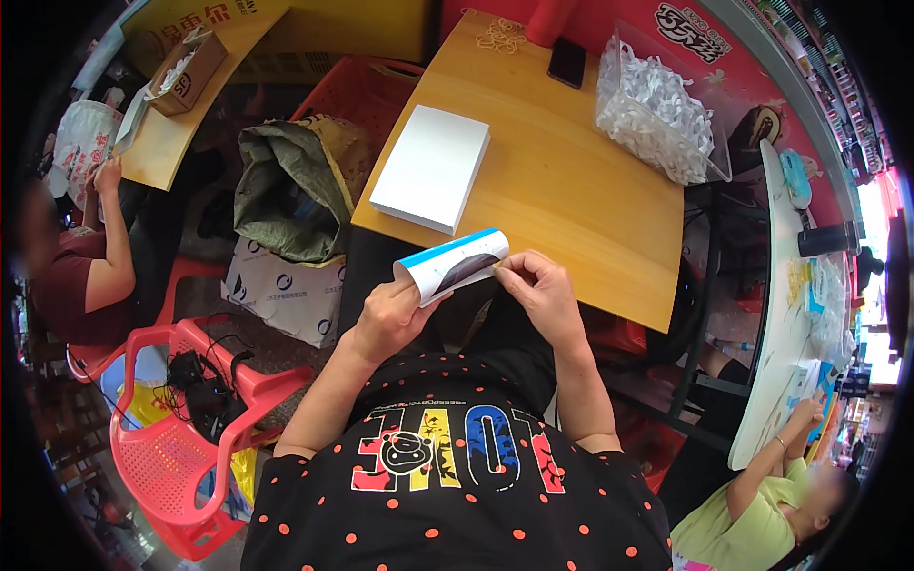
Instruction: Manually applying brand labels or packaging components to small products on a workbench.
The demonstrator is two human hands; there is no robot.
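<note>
A curled printed paper sheet (455, 257), white with a blue band and a dark picture, is bowed between my two hands just off the table's near edge. My left hand (390, 319) is closed round its left end, with the fingers partly hidden by the paper. At the sheet's right end, the thumb and fingertips of my right hand (541, 293) pinch its edge. Beyond the sheet, a thick white stack of paper (430, 167) lies squared up on the wooden table (547, 181), not touched by either hand.
A clear bin (657, 114) of white curled strips, a black phone (567, 63) and rubber bands (500, 36) sit toward the table's far side. Left are an open sack (290, 190) and a red chair (181, 428) with cables. Other people work at a left table and a white right table (766, 381).
</note>
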